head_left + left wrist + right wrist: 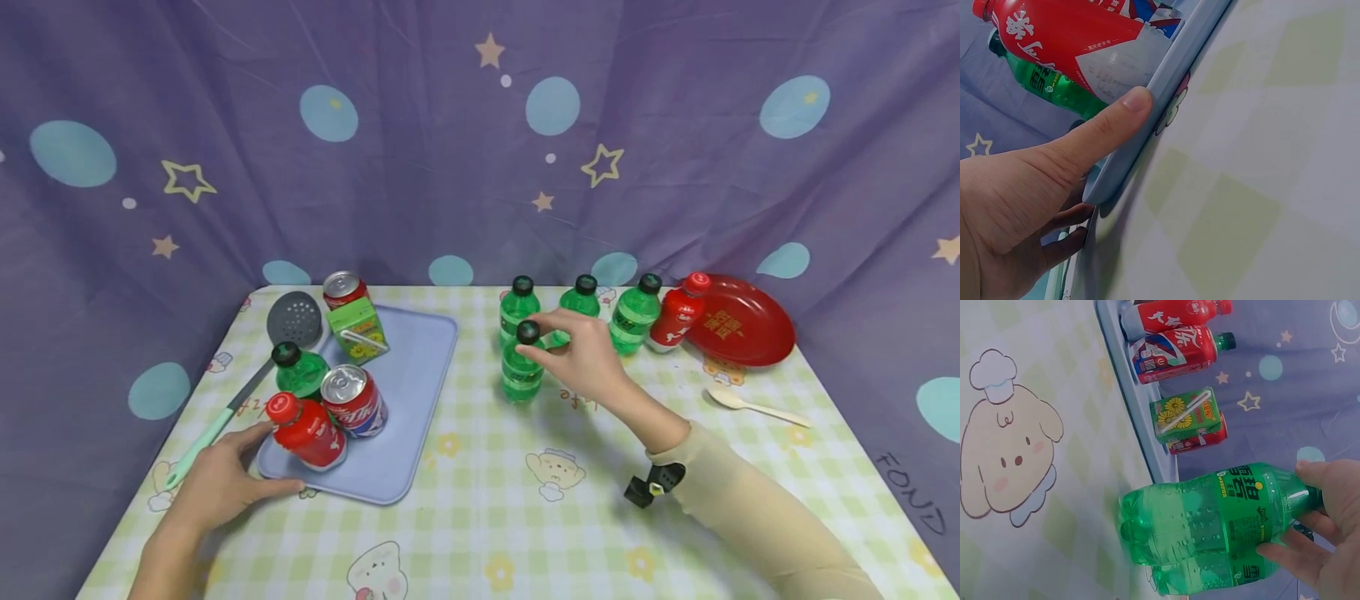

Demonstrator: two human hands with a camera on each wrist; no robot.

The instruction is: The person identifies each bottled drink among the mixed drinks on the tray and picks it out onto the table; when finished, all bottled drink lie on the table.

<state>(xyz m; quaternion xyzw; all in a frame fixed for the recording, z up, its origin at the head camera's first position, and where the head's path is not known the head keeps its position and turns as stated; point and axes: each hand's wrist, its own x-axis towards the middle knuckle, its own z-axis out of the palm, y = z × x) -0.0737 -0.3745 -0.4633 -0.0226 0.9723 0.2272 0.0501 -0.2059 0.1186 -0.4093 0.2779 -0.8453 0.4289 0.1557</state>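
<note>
My right hand (588,354) pinches a green Sprite bottle (521,375) by its black-capped neck, thumb on one side and fingers on the other. The bottle (1191,515) is upright; whether its base touches the table I cannot tell. My left hand (225,475) holds the near-left corner of a blue-grey tray (401,417). In the left wrist view its thumb (1107,128) lies on the rim, with the fingers at the outer side. On the tray stand a red bottle (309,437), a soda can (360,408), another green bottle (300,373), a green juice box (358,333) and a red can (345,287).
Behind the held bottle are more green bottles (633,321) and a red bottle (675,317). A red plate (765,333) and a pale spoon (757,407) lie at the right. Left of the tray rests a skimmer (294,319) with a mint handle. A purple curtain (450,167) hangs behind.
</note>
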